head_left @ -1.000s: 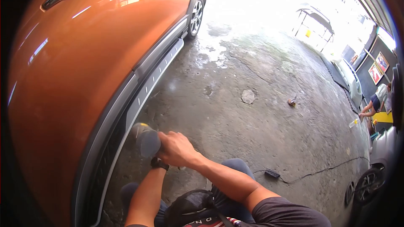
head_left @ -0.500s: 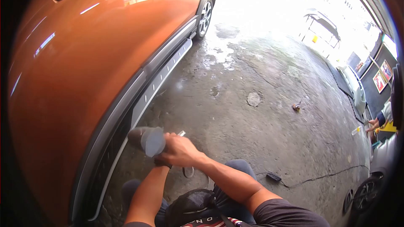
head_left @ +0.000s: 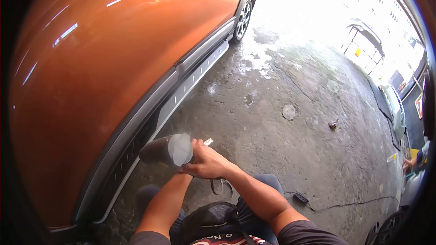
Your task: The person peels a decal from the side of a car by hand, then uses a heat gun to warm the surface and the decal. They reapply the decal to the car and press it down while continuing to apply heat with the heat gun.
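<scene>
A dark, rounded tool (head_left: 154, 150) with a pale grey, disc-like end (head_left: 180, 149) is held up in front of my knees, near the car's side step. Its exact kind is not clear. My right hand (head_left: 206, 159) is closed at the disc's right edge, fingers curled against the tool. A small white piece (head_left: 208, 142) sticks out past those fingers. My left hand (head_left: 187, 169) comes up from below, close under the right one; its fingers are hidden behind the tool and the right hand. A dark cord (head_left: 218, 186) loops below both hands.
An orange car (head_left: 100, 81) with a grey side step (head_left: 186, 88) stands close on my left. A black power strip (head_left: 300, 197) and its cable lie on the concrete floor (head_left: 272, 145). Far right are another person's hand (head_left: 408, 163), a pale bumper (head_left: 394, 109) and a wheel (head_left: 390, 229).
My view has turned slightly left, so the car and floor sit further right. Both hands and the tool have shifted a little right in view, and more of the dark tool body shows.
</scene>
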The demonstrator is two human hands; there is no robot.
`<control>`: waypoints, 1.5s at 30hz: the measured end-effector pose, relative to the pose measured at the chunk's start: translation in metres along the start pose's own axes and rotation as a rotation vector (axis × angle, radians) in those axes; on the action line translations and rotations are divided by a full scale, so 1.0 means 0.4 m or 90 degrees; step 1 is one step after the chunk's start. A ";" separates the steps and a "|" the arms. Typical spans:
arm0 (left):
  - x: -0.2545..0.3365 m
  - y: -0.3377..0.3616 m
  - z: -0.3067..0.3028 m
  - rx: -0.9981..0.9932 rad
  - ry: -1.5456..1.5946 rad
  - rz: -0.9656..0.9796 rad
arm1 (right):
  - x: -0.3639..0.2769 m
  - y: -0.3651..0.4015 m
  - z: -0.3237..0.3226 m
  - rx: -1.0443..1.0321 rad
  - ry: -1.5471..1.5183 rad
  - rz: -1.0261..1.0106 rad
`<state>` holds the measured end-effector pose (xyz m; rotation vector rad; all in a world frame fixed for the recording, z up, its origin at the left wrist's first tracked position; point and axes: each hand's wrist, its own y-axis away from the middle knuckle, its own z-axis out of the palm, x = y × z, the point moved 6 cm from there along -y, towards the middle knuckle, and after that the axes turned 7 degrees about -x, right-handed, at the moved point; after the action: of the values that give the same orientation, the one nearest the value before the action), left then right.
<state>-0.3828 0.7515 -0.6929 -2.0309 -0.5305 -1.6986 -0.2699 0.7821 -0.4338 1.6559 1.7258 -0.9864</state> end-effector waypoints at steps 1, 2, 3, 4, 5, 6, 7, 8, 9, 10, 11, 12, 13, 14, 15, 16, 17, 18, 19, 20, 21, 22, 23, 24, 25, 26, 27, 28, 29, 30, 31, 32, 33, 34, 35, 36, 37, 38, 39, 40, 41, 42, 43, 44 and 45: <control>-0.003 0.001 -0.001 0.000 0.009 0.001 | 0.004 0.000 -0.004 -0.010 -0.020 0.037; -0.006 0.000 -0.002 0.002 0.020 0.002 | 0.009 -0.001 -0.008 -0.020 -0.040 0.075; -0.008 0.000 0.002 0.000 0.030 0.005 | 0.005 -0.005 -0.015 -0.021 -0.037 0.075; -0.010 0.000 0.004 0.003 0.046 0.008 | 0.008 -0.006 -0.032 0.011 -0.015 0.105; -0.013 -0.003 0.006 0.004 0.062 0.012 | 0.013 -0.004 -0.046 0.045 0.006 0.135; -0.015 -0.008 0.010 0.005 0.084 0.017 | 0.016 -0.004 -0.048 0.046 0.010 0.135; -0.005 -0.010 0.012 0.006 0.099 0.023 | 0.029 -0.003 -0.053 0.063 0.039 0.170; 0.005 -0.015 0.010 0.010 0.116 0.024 | 0.041 -0.003 -0.057 0.081 0.067 0.204; 0.016 -0.013 0.005 0.007 0.116 0.025 | 0.048 -0.003 -0.051 0.083 0.068 0.205; 0.046 -0.004 0.000 -0.012 -0.005 0.008 | 0.047 -0.003 -0.036 0.077 0.054 0.161; 0.061 0.000 0.002 -0.033 -0.126 -0.010 | 0.037 -0.005 -0.030 0.071 0.040 0.118; 0.068 0.003 0.000 -0.045 -0.213 -0.019 | 0.026 -0.007 -0.018 0.018 -0.036 0.100; 0.069 0.009 -0.010 -0.039 -0.251 -0.025 | 0.012 -0.004 -0.007 -0.004 -0.019 0.095; 0.067 0.008 -0.012 -0.036 -0.285 -0.027 | 0.002 0.001 0.003 -0.024 0.001 0.093; 0.066 0.009 -0.019 -0.035 -0.302 -0.032 | -0.010 0.001 0.016 -0.074 -0.052 0.053; 0.067 0.007 -0.019 -0.031 -0.316 -0.034 | -0.006 0.001 0.029 -0.067 -0.018 0.026; 0.067 0.005 -0.030 -0.031 -0.327 -0.042 | -0.010 -0.001 0.027 -0.067 -0.028 0.034; 0.067 0.003 -0.030 -0.031 -0.335 -0.044 | -0.014 -0.001 0.023 -0.068 -0.039 0.040; 0.070 -0.002 -0.031 -0.030 -0.344 -0.048 | -0.017 -0.001 0.010 -0.023 -0.012 0.023; 0.071 -0.001 -0.032 -0.034 -0.347 -0.051 | -0.015 -0.001 0.000 -0.019 -0.007 0.026; 0.073 -0.002 -0.030 -0.034 -0.352 -0.052 | -0.008 -0.003 -0.018 0.018 0.005 0.061; 0.075 -0.003 -0.028 -0.033 -0.354 -0.055 | -0.002 -0.003 -0.032 0.053 0.017 0.095; 0.077 -0.004 -0.024 -0.035 -0.355 -0.054 | 0.006 -0.006 -0.041 0.069 0.050 0.101; 0.077 -0.002 -0.020 -0.036 -0.358 -0.054 | 0.006 -0.007 -0.043 0.070 0.051 0.101; 0.076 -0.003 -0.018 -0.037 -0.360 -0.055 | 0.010 -0.007 -0.045 0.070 0.061 0.123; 0.078 -0.008 -0.014 -0.041 -0.359 -0.051 | 0.016 -0.008 -0.049 0.070 0.071 0.146; 0.073 -0.004 -0.016 -0.039 -0.363 -0.057 | 0.024 -0.007 -0.041 0.073 0.073 0.147; 0.071 -0.004 -0.017 -0.041 -0.363 -0.056 | 0.023 -0.006 -0.022 0.075 0.049 0.086; 0.070 -0.005 -0.017 -0.039 -0.363 -0.054 | 0.017 -0.004 -0.012 0.077 0.023 0.025; 0.068 -0.004 -0.016 -0.040 -0.366 -0.055 | 0.010 -0.002 -0.015 0.080 0.023 0.028; 0.066 -0.002 -0.021 -0.040 -0.367 -0.057 | -0.001 -0.003 -0.001 0.007 0.010 0.043; 0.066 0.000 -0.019 -0.041 -0.367 -0.054 | -0.011 -0.002 0.012 -0.066 -0.003 0.057; 0.066 0.002 -0.019 -0.042 -0.370 -0.055 | -0.015 -0.004 0.013 -0.083 -0.008 0.070; 0.065 0.002 -0.017 -0.043 -0.370 -0.055 | -0.010 -0.002 0.010 -0.081 -0.008 0.072; 0.065 0.004 -0.023 -0.043 -0.373 -0.059 | -0.003 0.001 0.002 -0.051 -0.001 0.069; 0.066 0.004 -0.017 -0.044 -0.372 -0.058 | 0.004 0.003 -0.007 -0.022 0.006 0.065; 0.069 0.004 -0.017 -0.043 -0.373 -0.057 | 0.015 0.003 -0.019 0.002 0.013 0.085; 0.071 0.000 -0.015 -0.044 -0.374 -0.056 | 0.025 0.001 -0.032 0.026 0.019 0.105; 0.071 -0.001 -0.014 -0.044 -0.375 -0.059 | 0.040 -0.001 -0.040 0.034 0.065 0.153; 0.073 -0.001 -0.012 -0.045 -0.375 -0.059 | 0.040 -0.003 -0.043 0.035 0.065 0.154; 0.076 -0.004 -0.011 -0.045 -0.378 -0.059 | 0.038 -0.003 -0.054 0.070 0.086 0.162; 0.076 -0.004 -0.010 -0.047 -0.377 -0.058 | 0.037 -0.002 -0.063 0.105 0.107 0.170; 0.076 -0.004 -0.011 -0.047 -0.375 -0.058 | 0.041 -0.003 -0.058 0.107 0.107 0.171; 0.074 -0.005 -0.009 -0.047 -0.378 -0.058 | 0.039 -0.002 -0.044 0.110 0.079 0.128; 0.074 -0.007 -0.006 -0.048 -0.380 -0.056 | 0.038 0.000 -0.033 0.113 0.050 0.084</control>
<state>-0.3811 0.7528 -0.6632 -2.6041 -0.7570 -1.1443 -0.2698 0.8016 -0.4384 1.9188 1.5932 -1.0488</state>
